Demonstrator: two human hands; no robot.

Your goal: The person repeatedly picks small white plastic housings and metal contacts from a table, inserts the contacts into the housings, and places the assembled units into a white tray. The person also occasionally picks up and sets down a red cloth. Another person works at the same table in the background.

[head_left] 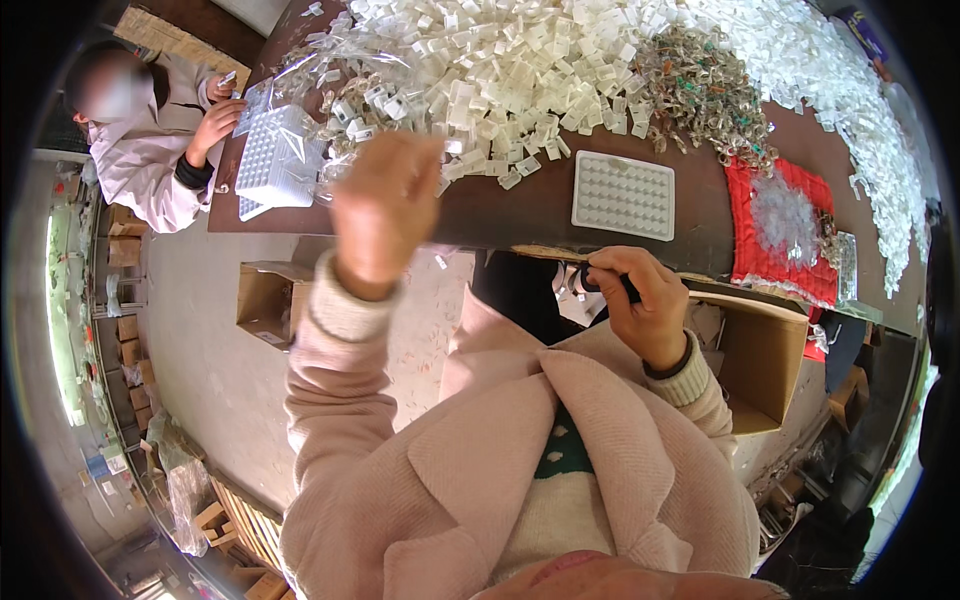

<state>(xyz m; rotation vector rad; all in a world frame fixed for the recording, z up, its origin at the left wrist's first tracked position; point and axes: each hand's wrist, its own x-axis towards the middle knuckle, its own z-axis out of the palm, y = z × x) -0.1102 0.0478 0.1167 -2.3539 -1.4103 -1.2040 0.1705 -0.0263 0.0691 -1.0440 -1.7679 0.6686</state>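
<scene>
"Pink coat lapels (pixel 480 430) were seen closest; where was the left hand (pixel 388 215) placed?"

"It was raised over the front edge of the brown table (pixel 500 222), beside the heap of translucent plastic housings (pixel 540 80). Its fingers were curled but blurred; whether anything was gripped could not be told."

"And the right hand (pixel 648 305)?"

"It was held beside the same edge, thumb and forefinger bent close together; whether anything was pinched there could not be told."

"Where was room left?"

"Between heap and front edge, a strip of brown tabletop was left exposed. On it a white pocketed tray (pixel 623 195) was set, just in from the edge. Farther right, a red cloth (pixel 745 240) was spread; at the left end, stacked white trays (pixel 277 160) were kept."
</scene>
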